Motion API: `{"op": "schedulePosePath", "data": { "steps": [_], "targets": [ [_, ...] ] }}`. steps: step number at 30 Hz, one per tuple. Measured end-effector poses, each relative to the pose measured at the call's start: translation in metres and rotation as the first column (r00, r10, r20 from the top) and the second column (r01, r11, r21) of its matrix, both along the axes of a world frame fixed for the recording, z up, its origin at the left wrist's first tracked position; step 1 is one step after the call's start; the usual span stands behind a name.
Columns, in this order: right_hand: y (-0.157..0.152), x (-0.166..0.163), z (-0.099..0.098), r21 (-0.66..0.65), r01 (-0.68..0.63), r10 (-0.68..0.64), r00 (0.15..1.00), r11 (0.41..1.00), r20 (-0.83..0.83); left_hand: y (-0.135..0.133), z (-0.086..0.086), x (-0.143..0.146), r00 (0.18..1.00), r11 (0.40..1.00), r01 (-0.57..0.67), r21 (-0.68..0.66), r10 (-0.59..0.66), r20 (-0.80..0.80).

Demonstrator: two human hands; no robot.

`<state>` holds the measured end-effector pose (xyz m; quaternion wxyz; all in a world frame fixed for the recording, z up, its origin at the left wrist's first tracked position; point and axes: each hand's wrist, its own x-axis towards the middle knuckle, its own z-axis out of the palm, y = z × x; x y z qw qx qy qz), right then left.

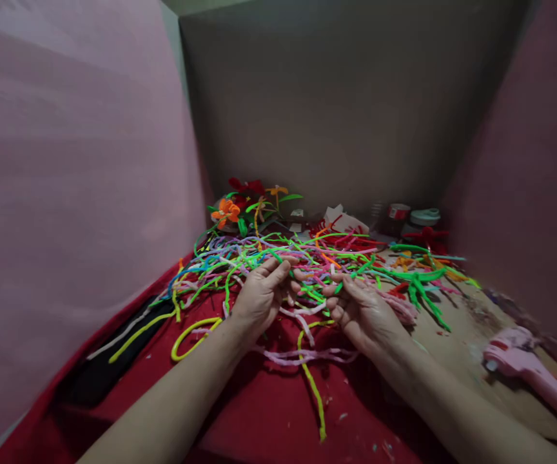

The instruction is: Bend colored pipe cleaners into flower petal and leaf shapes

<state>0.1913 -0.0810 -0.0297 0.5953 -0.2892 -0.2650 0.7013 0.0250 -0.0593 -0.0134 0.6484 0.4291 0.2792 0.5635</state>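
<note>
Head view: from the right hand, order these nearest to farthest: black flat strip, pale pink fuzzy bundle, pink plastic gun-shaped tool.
1. Pale pink fuzzy bundle, just beside the right hand.
2. Pink plastic gun-shaped tool, farther out to the right.
3. Black flat strip, over at the far left.

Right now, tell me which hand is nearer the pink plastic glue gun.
Right. The right hand is left of the pink glue gun, not touching it; the left hand is farther left.

Dim light leaves the grey wall (336,116) beyond the red cloth (259,412) murky, the left pink wall (80,161) beside it palest, the right pink wall (525,161) duller and blurred, and soft shadows across the cloth itself.
</note>
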Motion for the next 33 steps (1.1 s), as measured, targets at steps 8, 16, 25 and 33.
{"op": "schedulePosePath", "data": {
  "steps": [8, 16, 25, 33],
  "targets": [
    [0.0, -0.001, -0.007, 0.128, -0.062, 0.05, 0.994, 0.99, 0.094, -0.004, 0.0, 0.004, 0.982, 0.996, 0.088, -0.013, -0.089, -0.165],
    [-0.011, -0.007, -0.002, 0.162, -0.271, 0.208, 0.923, 0.949, 0.324, -0.008, -0.002, 0.008, 0.957, 0.985, 0.174, 0.005, -0.168, -0.237],
    [-0.016, -0.008, 0.003, 0.079, -0.354, 0.266, 0.816, 0.932, 0.513, -0.012, -0.002, 0.008, 0.879, 0.969, 0.245, -0.029, -0.235, -0.416],
    [-0.015, -0.005, -0.001, -0.003, -0.401, 0.371, 0.844, 0.916, 0.387, -0.01, 0.0, 0.007, 0.873, 0.986, 0.156, -0.065, -0.169, -0.458]
  ]
}}
